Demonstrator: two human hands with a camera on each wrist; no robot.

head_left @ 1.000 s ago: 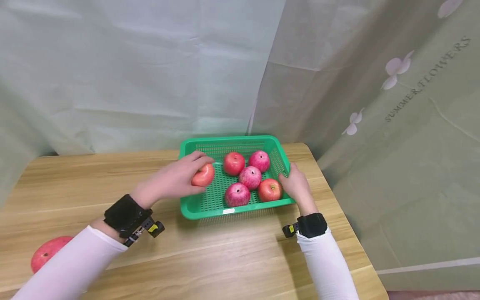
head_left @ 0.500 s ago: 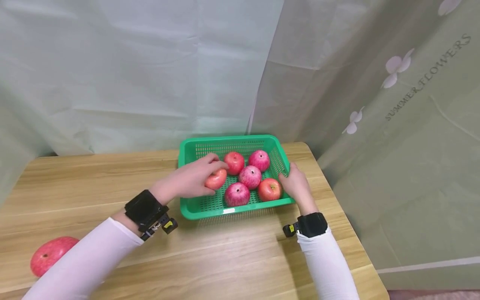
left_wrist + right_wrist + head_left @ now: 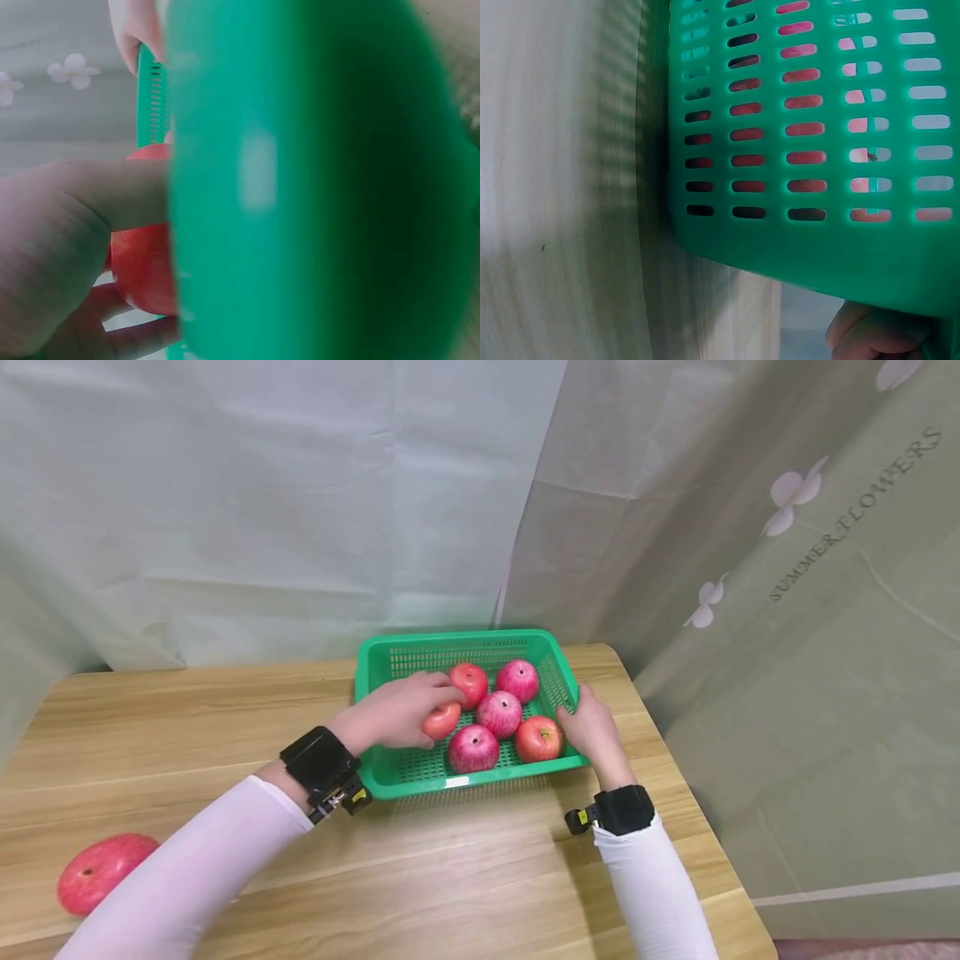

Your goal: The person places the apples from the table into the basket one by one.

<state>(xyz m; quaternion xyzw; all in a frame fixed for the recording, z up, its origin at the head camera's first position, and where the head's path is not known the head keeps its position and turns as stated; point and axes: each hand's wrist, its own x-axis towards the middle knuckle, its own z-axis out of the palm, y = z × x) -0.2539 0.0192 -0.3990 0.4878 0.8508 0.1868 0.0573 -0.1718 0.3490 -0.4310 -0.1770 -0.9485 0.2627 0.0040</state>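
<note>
My left hand (image 3: 399, 708) grips a red apple (image 3: 442, 721) inside the left half of a green plastic basket (image 3: 408, 789). In the left wrist view, thumb and fingers curve round that apple (image 3: 144, 268), while the basket's blurred wall (image 3: 240, 97) hides part of it. Several other apples sit in the basket, among them a red one (image 3: 468, 685) beside my fingertips and a darker striped one (image 3: 473, 749) nearer the front. My right hand (image 3: 592, 727) holds the basket's right rim; the right wrist view catches its fingers (image 3: 874, 334) at the slotted wall (image 3: 817, 247).
A large red fruit (image 3: 101, 870), partly behind my left sleeve, lies on the wooden table (image 3: 420, 877) at the front left. A pale curtain (image 3: 285, 510) hangs close behind the table, and a printed one (image 3: 810, 693) along the right side.
My left hand has moved rightward with the apple, from near the basket's left edge towards the other apples. The right hand and the basket stay nearly where they were.
</note>
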